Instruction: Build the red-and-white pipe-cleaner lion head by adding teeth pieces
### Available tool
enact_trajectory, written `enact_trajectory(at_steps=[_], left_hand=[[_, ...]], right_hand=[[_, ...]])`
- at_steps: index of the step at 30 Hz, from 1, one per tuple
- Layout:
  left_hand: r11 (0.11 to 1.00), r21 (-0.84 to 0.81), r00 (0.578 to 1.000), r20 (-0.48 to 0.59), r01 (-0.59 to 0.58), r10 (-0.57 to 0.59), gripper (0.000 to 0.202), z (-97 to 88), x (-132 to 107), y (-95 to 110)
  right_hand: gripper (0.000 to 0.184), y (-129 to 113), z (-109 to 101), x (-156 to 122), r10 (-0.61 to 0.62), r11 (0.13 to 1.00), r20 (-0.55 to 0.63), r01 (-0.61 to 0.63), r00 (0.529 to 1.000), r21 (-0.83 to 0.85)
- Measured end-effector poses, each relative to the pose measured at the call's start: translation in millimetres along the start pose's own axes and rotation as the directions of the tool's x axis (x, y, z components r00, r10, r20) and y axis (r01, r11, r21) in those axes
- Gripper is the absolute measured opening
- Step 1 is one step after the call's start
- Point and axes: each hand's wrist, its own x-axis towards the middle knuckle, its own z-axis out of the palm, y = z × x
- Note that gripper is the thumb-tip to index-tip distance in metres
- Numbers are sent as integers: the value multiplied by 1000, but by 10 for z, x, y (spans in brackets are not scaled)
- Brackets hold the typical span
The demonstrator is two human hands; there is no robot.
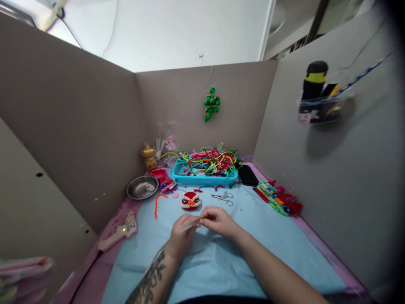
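My left hand is closed around a translucent whitish stick, which looks like a glue stick. The fingers of my right hand are pinched at the stick's far end; what lies between them is too small to make out. A thin pale strand runs back from my left hand along the forearm. Just beyond both hands sits a round red figure with blue eyes, an orange beak and cream trim. Scissors lie slightly open behind my right hand. Left of the figure is an orange pipe cleaner.
A blue tray heaped with coloured pipe cleaners stands at the back. At left are a metal bowl and a lit glue gun. Colourful pipe-cleaner pieces and a black phone-like slab lie right. Grey panels enclose the table.
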Motion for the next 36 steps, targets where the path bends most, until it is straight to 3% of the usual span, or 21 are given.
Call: enact_trajectory(at_steps=[4,8,12,18,24,31,36], left_hand=[[999,7,999,-20,35,-35,14,26,-6,-37],[997,-1,997,-3,74,-74,13,40,-20,-82],[993,11,992,-45,116,-116,12,65,-32,-114],[962,-19,960,-62,273,-273,13,84,14,-107],[899,-145,910,20,413,-414,22,66,69,-60],[886,-190,904,18,422,-427,28,14,120,6],[894,-142,904,8,425,-428,27,21,121,-4]], right_hand=[[16,-50,8,-20,-159,973,0,157,987,-167],[15,-39,22,-33,-239,935,22,236,971,-264],[14,-10,38,-29,-272,919,-50,244,961,-309],[13,29,96,-4,-333,874,-116,260,936,-411],[13,74,144,-2,-501,734,-141,332,854,-592],[13,39,179,-41,-635,544,-95,356,767,-760],[12,86,174,-23,-600,622,-119,368,791,-691]])
